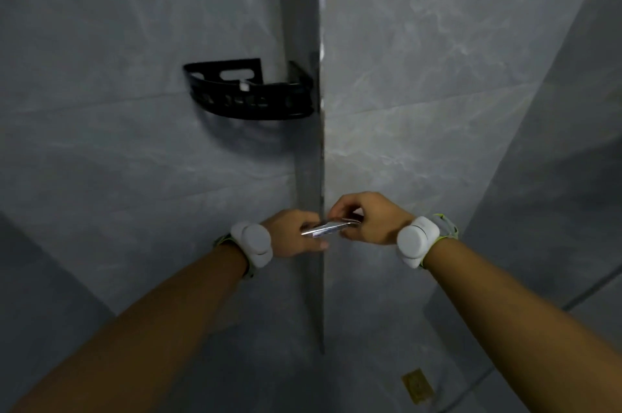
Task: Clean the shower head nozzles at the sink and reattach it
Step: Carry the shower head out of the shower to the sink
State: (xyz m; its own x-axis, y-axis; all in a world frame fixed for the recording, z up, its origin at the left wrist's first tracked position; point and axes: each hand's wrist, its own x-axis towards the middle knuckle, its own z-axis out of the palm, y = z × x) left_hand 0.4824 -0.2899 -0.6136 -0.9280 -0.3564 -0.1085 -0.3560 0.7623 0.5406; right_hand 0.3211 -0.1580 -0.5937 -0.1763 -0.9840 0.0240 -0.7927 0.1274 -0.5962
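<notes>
The chrome shower head sits pinched between both hands at the tiled corner, below the black shelf; left hand and right hand closed on it; a wet, slick surface could slip free and drop.

Bare forearms — white wrist devices.
</notes>
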